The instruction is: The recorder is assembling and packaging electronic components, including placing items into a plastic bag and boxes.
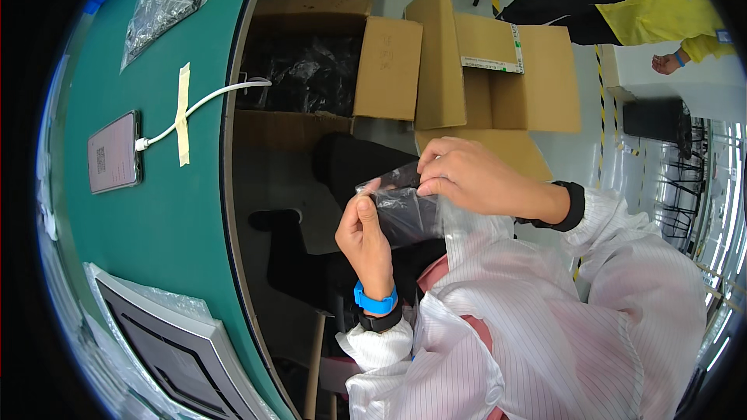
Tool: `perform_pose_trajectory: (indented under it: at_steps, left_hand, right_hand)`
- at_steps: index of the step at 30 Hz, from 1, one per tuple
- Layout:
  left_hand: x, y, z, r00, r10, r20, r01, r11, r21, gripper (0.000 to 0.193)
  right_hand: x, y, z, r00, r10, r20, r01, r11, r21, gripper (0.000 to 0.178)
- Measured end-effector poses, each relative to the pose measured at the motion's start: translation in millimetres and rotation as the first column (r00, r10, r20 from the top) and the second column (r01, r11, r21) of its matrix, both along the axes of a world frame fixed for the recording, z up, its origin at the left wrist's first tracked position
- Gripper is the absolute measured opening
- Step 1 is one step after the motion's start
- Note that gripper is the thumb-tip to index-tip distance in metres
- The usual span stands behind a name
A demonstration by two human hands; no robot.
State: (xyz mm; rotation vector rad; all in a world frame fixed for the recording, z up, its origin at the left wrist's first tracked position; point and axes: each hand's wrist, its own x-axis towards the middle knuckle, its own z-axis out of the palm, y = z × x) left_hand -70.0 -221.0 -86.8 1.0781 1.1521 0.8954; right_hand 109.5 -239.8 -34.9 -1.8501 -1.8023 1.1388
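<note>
A clear plastic bag [406,218] is stretched between my two hands above my lap. My left hand [364,235] pinches its left upper corner between thumb and fingers. At the bag's upper right, my right hand [465,177] is closed on the edge with curled fingers. The bag's lower part hangs down toward my dark trousers. Whether anything lies inside it, I cannot tell.
On the green table [187,218] at left lie a phone [114,152] with a taped white cable [206,99], a bag of small parts [175,0] and a framed panel [175,350]. Cardboard boxes [387,68] stand beyond my knees. Another person [661,0] is at far right.
</note>
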Motion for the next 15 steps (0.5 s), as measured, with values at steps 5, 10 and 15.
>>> perform_pose_trajectory:
  at_steps: [5, 10, 15]
  left_hand:
    - [-1.0, 6.4, 2.4, 1.0, 0.0, -0.009, 0.0, 1.0, 0.023, 0.034]
    - [0.4, 10.7, 12.6, 0.989, -0.119, -0.092, 0.13, 0.983, 0.127, 0.022]
    - [1.5, 21.9, 28.9, 0.981, -0.132, -0.145, 0.163, 0.96, 0.228, 0.015]
  right_hand:
    - [5.8, 12.0, 19.9, 0.958, 0.118, 0.261, -0.154, 0.981, 0.12, 0.011]
    - [-3.6, 30.1, 40.8, 0.81, 0.281, 0.515, -0.393, 0.911, 0.122, 0.01]
    - [1.6, 46.8, 41.1, 0.853, 0.399, 0.336, -0.446, 0.892, 0.072, 0.011]
